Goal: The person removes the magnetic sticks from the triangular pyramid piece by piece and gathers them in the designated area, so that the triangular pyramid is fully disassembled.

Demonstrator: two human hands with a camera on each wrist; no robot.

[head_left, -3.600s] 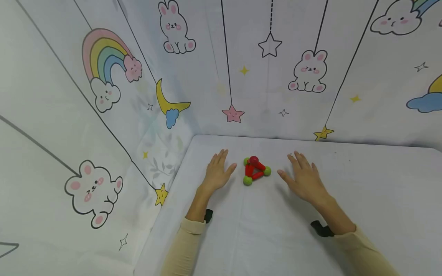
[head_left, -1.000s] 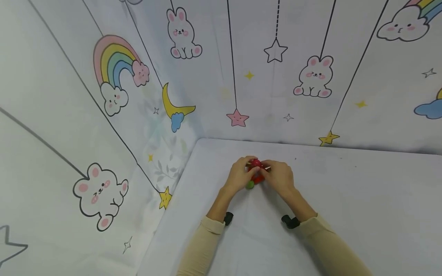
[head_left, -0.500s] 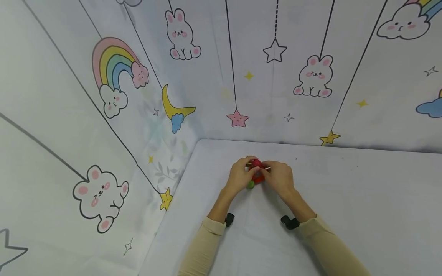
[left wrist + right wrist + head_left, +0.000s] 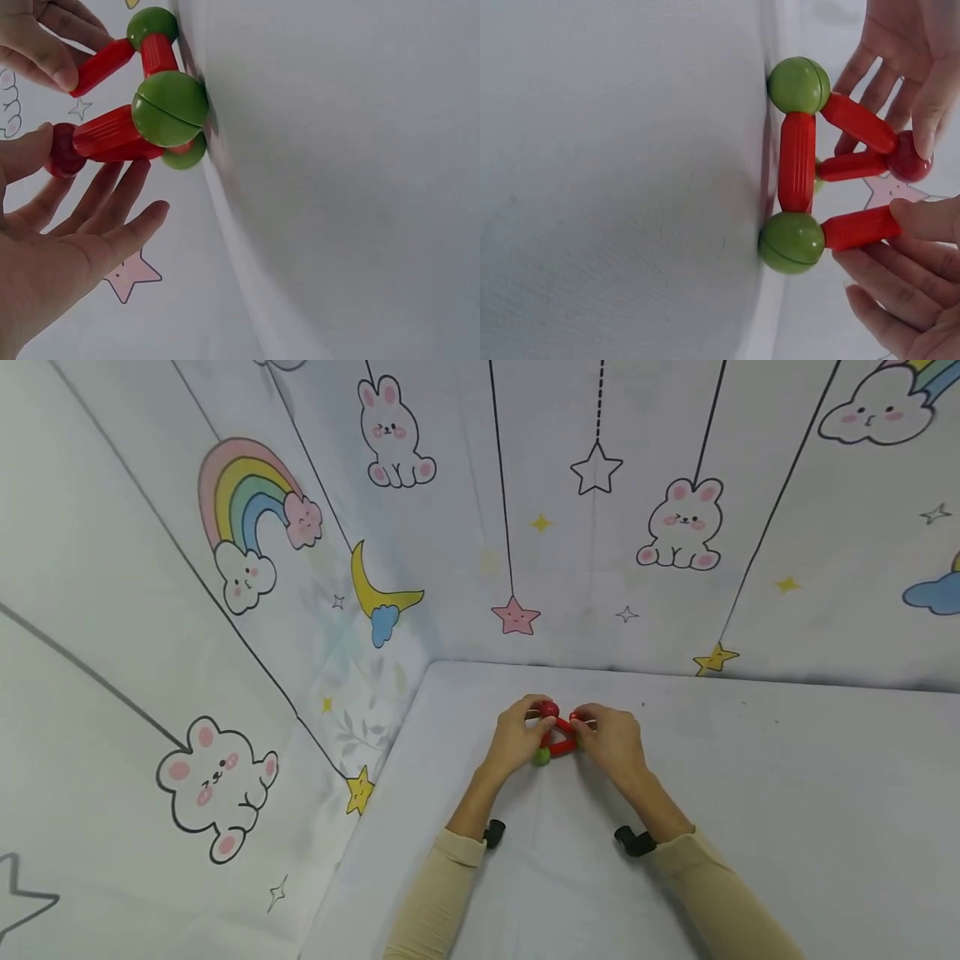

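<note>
Head view: my left hand [image 4: 517, 737] and right hand [image 4: 611, 742] flank the pyramid toy [image 4: 556, 737] at frame centre.
Left fingers: pinching the red apex ball [image 4: 909, 156].
Right fingers: pinching a detached red rod [image 4: 861, 227], angled up from its green ball [image 4: 791, 241] on the desk [image 4: 750, 793].

From the head view we see both hands covering most of the red-and-green rod pyramid [image 4: 557, 737], its far green ball hidden. In the wrist views the left hand [image 4: 52, 262] and right hand [image 4: 907, 300] are cut off at the frame edges.
</note>
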